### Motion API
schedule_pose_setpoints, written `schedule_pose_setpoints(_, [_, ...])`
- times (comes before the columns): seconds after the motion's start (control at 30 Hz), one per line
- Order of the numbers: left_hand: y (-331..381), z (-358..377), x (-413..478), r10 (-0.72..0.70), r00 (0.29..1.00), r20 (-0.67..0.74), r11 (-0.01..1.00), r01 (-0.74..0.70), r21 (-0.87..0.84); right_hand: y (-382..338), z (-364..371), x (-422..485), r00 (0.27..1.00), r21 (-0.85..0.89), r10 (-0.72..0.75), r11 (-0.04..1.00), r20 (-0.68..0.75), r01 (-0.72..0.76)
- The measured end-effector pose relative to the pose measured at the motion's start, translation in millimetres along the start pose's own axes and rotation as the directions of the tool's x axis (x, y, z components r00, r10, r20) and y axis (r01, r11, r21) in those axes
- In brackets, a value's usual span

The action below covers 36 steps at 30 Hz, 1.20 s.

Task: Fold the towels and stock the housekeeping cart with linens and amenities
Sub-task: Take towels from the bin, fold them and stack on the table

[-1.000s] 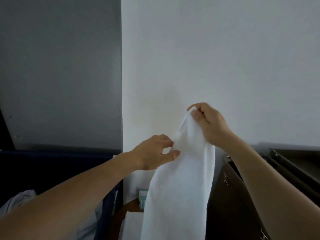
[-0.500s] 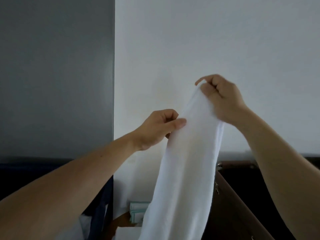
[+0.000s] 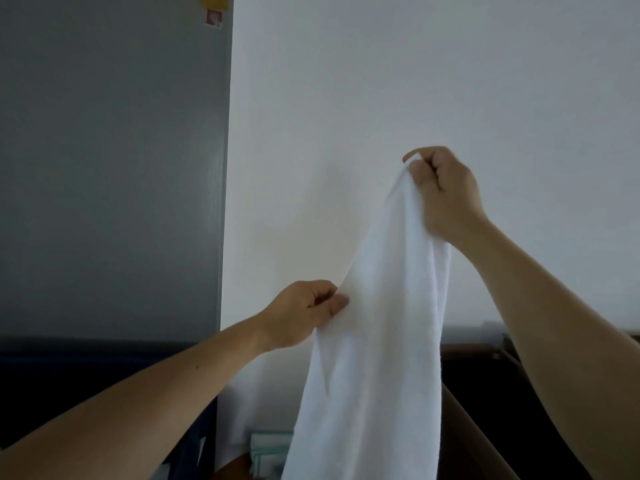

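Two pinches: right grip (image 3: 446, 195) holds the white towel (image 3: 381, 341) high, right of centre; left grip (image 3: 301, 313) nips its edge lower, presumably straightening it for folding.

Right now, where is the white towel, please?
In the head view, the white towel hangs right of centre before the wall, its top held by the right hand, its left edge by the left hand.

Open air before the white wall (image 3: 381, 81); brown panel (image 3: 457, 441) just right of the towel (image 3: 374, 341), blue frame (image 3: 199, 452) left.
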<state>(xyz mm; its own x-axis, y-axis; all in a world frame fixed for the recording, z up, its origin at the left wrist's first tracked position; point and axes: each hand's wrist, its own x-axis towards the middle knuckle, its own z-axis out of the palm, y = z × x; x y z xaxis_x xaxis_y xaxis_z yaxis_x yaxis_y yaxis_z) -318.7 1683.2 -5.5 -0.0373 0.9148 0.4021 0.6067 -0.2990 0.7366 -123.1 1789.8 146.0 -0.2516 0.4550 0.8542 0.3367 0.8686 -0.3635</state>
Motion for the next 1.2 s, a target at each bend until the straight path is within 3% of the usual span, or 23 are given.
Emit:
schedule_pose_setpoints(0.1, [-15, 7, -9, -0.043, 0.998, 0.038, 0.997, 0.041, 0.067, 9, 3, -1, 0.996, -0.05, 0.016, 0.999, 0.089, -0.012])
schedule_pose_setpoints(0.23, [-25, 9, -12, -0.056, 0.998, 0.007, 0.998, 0.056, -0.019, 4, -13, 18, 0.994, 0.027, 0.02, 0.999, -0.103, -0.017])
schedule_pose_setpoints(0.53, [-62, -6, -25, -0.116, 0.993, -0.001, 0.993, 0.116, 0.028, 37, -22, 10, 0.991, -0.068, 0.096, 0.992, -0.095, -0.102])
schedule_pose_setpoints(0.73, [-57, -23, -23, -0.017, 0.991, -0.132, 0.999, 0.012, -0.034, 51, -33, 15, 0.974, -0.097, 0.155, 0.98, -0.167, -0.173])
schedule_pose_setpoints(0.93, [-51, -19, -26, 0.054, 0.983, -0.176, 0.998, -0.06, -0.027, 62, -39, 17, 0.963, -0.086, 0.207, 0.971, -0.17, -0.224])
schedule_pose_setpoints(1.03, [-53, -18, -27, 0.082, 0.984, -0.156, 0.996, -0.075, 0.051, 62, -39, 18, 0.965, -0.096, 0.2, 0.971, -0.169, -0.219])
schedule_pose_setpoints(1.2, [-68, -14, -32, -0.022, 0.996, -0.09, 0.993, 0.033, 0.114, 62, -34, 17, 0.962, -0.09, 0.205, 0.97, -0.181, -0.224])
